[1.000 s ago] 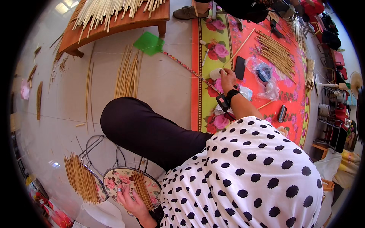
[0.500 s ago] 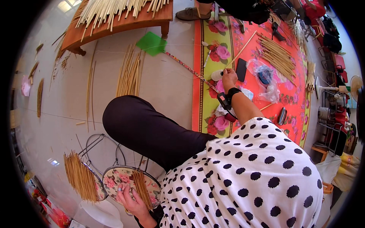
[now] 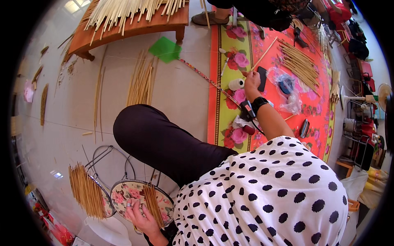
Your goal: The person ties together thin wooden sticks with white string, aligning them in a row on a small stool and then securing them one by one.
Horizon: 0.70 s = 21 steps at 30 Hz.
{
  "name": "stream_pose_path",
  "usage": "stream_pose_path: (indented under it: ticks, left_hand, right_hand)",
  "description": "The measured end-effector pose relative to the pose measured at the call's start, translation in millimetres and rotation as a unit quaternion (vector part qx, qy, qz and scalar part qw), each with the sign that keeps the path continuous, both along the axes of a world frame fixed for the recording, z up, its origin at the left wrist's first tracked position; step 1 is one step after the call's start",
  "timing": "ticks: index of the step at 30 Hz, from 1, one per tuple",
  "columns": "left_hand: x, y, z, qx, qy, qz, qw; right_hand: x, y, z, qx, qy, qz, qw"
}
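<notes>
My right hand (image 3: 253, 85), with a dark band on its wrist, reaches over the flowered cloth. Its bent fingers close at the lower end of a slim pale stick (image 3: 265, 53); the fingertips partly hide that end. Just left of the hand sits a white thread spool (image 3: 236, 84), and a black phone (image 3: 262, 78) lies on its right. At the lower left, my left hand (image 3: 141, 216), wearing a ring, rests with fingers apart on a floral round stool seat (image 3: 130, 189). Beside its fingers lies a small bunch of thin brown sticks (image 3: 152, 205).
A larger stick bundle (image 3: 87, 192) lies on a neighbouring stool. A green fly swatter (image 3: 165, 50) stretches toward the cloth (image 3: 296, 141). Pale sticks cover a wooden table (image 3: 135, 37). More sticks (image 3: 299, 63) and a plastic bag (image 3: 285, 88) lie right of the phone. Another person's shoe (image 3: 210, 19) shows at the top.
My right hand has moved slightly right, off the thread spool and over to the stick's lower end. The spool is now uncovered. My left hand stays on the stool seat.
</notes>
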State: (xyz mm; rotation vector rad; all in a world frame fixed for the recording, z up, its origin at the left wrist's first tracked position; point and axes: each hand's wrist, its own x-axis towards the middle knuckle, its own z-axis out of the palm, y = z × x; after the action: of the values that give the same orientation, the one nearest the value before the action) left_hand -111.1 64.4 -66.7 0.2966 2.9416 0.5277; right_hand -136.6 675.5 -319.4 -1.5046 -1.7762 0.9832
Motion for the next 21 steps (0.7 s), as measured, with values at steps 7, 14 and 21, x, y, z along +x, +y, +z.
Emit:
stream_pose_path:
  ticks: [7,14,21]
  left_hand:
    - [0,8,1,0.017,-0.007,0.015,1.0]
    - [10,6,5,0.018,0.005,0.035,0.999]
    - [13,6,2,0.014,0.005,0.041,0.999]
  right_hand:
    - [-60,-68,73,-0.354,0.311,0.037,0.881]
    - [-94,-144,163,-0.34,0.317,0.256,0.847]
    - [-91,-170,199,-0.232,0.308,0.4,0.831]
